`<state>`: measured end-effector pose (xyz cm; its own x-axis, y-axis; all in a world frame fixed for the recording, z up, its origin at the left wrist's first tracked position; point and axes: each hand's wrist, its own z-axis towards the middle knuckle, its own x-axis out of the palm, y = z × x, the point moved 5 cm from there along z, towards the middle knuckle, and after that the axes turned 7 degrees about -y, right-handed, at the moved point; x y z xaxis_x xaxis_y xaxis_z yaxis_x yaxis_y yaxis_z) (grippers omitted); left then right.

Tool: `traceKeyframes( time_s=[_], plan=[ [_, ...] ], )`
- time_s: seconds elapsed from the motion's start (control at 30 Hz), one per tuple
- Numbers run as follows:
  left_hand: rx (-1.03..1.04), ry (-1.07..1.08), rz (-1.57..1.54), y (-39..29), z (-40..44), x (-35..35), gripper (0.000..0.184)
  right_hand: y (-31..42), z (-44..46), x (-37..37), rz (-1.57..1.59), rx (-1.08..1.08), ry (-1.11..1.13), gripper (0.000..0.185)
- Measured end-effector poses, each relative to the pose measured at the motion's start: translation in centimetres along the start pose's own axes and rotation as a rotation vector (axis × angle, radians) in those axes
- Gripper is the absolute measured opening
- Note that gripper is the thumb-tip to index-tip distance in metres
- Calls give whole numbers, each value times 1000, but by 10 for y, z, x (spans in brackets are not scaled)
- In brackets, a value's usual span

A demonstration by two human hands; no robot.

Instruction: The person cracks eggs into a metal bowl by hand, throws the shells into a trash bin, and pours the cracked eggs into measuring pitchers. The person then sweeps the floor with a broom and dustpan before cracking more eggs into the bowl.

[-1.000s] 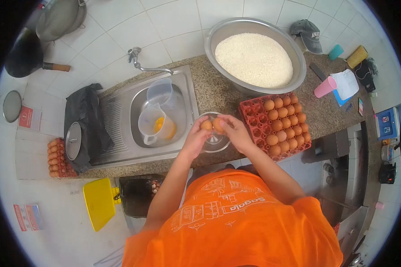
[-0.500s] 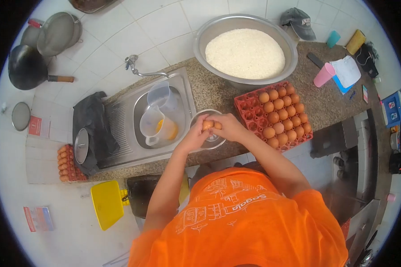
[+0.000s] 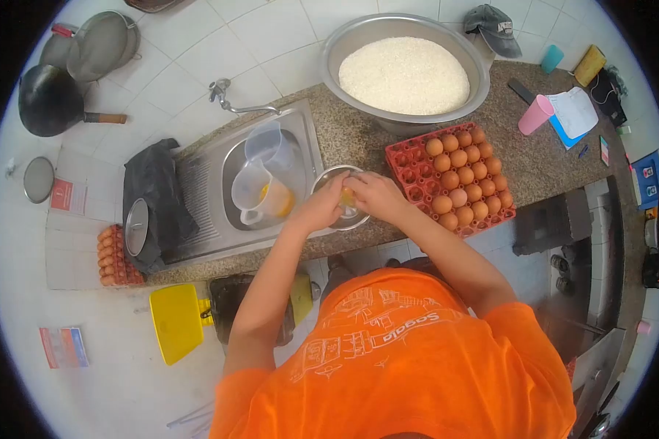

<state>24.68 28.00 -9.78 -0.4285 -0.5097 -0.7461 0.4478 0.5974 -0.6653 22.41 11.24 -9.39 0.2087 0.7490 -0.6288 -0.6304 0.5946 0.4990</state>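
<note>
Over a round metal bowl (image 3: 355, 222) on the counter, my left hand (image 3: 321, 208) and my right hand (image 3: 379, 196) meet with fingers curled in. Between them is an egg (image 3: 348, 197), mostly hidden by the fingers; a yellowish patch shows there, and I cannot tell whether the shell is split. Right of the bowl, a red egg tray (image 3: 410, 170) holds several brown eggs (image 3: 458, 197), with bare cups on its left side. In the sink to the left, a clear plastic jug (image 3: 250, 192) has yellow yolk-like contents.
A second clear jug (image 3: 265, 143) stands in the steel sink (image 3: 309, 139), below the tap (image 3: 223, 91). Behind the tray sits a large metal basin (image 3: 332, 73) of white grains. A pink cup (image 3: 536, 115) is farther right. Black plastic (image 3: 154, 190) covers part of the drainboard.
My fingers have closed further around the egg above the bowl, hiding most of its brown shell. A yellowish patch now shows between my hands. The view has shifted slightly.
</note>
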Motion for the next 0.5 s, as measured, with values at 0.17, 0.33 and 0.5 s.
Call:
traceKeyframes(
  time_s=[0.17,0.33,0.5],
  plan=[
    [86,-169,-60,-11,-1,-8,83,7,-2,-7,142,218,-90,37],
    [80,-233,10,-8,0,7,81,5,-4,-8,146,323,-158,36],
    [97,-453,-98,0,0,22,78,-9,-15,11,311,548,-136,36]
  ],
)
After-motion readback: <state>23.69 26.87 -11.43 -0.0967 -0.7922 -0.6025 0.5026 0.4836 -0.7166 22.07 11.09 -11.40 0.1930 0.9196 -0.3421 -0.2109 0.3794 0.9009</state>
